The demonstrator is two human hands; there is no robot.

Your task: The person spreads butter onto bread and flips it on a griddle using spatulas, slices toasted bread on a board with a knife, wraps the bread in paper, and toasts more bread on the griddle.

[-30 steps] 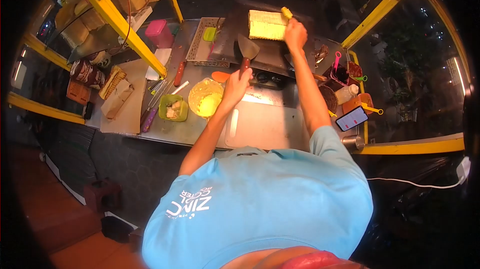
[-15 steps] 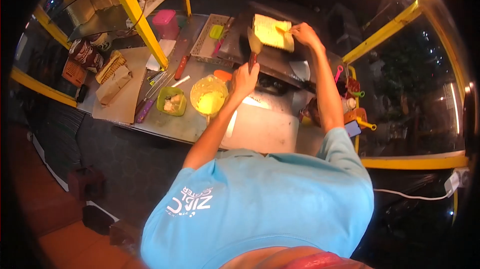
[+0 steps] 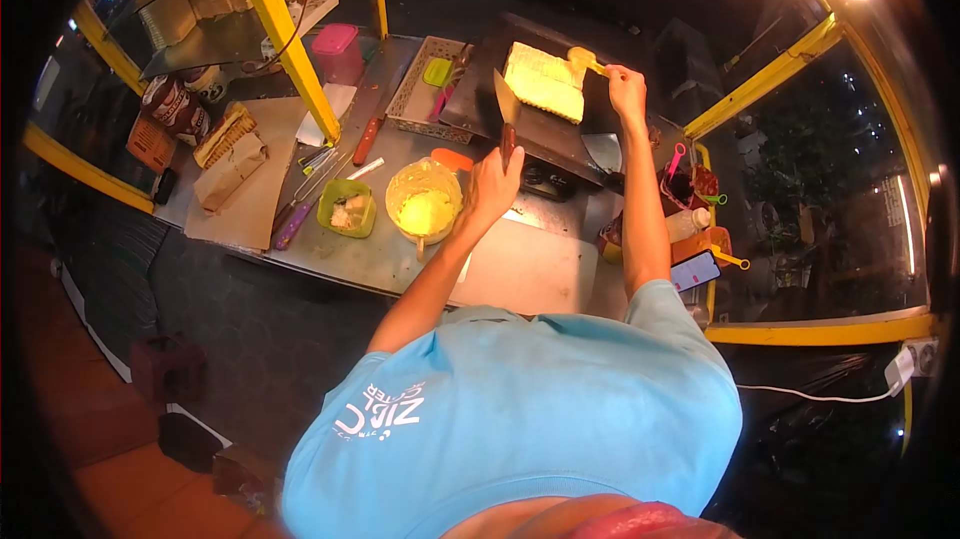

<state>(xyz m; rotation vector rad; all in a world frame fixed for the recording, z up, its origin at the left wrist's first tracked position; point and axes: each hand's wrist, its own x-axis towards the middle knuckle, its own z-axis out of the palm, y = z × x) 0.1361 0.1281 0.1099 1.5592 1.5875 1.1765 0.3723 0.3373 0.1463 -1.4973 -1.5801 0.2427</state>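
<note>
A pale yellow slab of bread (image 3: pixel 543 85) lies on the dark griddle (image 3: pixel 560 147), its top coated in yellow. My left hand (image 3: pixel 496 185) is closed round the brown handle of a scraper (image 3: pixel 508 99), whose flat metal blade stands against the bread's left side. In my right hand (image 3: pixel 627 93) is a yellow spoon-like tool (image 3: pixel 588 61); its wide end is at the bread's far right corner. Near my left forearm stands a clear tub of yellow spread (image 3: pixel 424 201). A green square container (image 3: pixel 346 207) with pale pieces in it is left of the tub.
A perforated basket (image 3: pixel 400 109) and a pink canister (image 3: pixel 337 53) stand at the back left. Skewer-like tools and a red-handled knife (image 3: pixel 367 141) lie on the counter. Wrapped bread (image 3: pixel 230 171) rests on cardboard. Jars and a phone (image 3: pixel 695 272) are to the right, beside yellow posts (image 3: pixel 765 77).
My right hand has drawn the yellow tool across from the bread's middle to its far right corner. The scraper stays at the left side. The view has shifted slightly.
</note>
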